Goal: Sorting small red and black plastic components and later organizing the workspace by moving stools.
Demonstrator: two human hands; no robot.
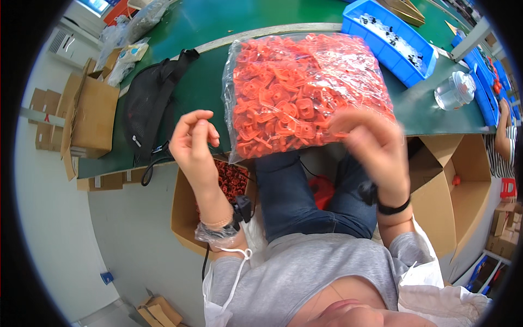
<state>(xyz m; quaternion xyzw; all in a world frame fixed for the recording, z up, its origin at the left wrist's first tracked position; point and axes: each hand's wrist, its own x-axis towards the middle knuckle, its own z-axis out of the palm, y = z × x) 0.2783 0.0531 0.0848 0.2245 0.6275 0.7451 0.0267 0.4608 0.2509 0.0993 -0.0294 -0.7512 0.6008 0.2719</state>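
Right hand (377, 143) (blurred) perhaps touches the plastic bag (289, 90).

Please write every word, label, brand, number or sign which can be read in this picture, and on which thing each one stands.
No text can be read in this picture.
Bag of red parts: no print that I can make out.
Packet at upper left: too small and blurred to read any print.
Large carton at left: no readable words.
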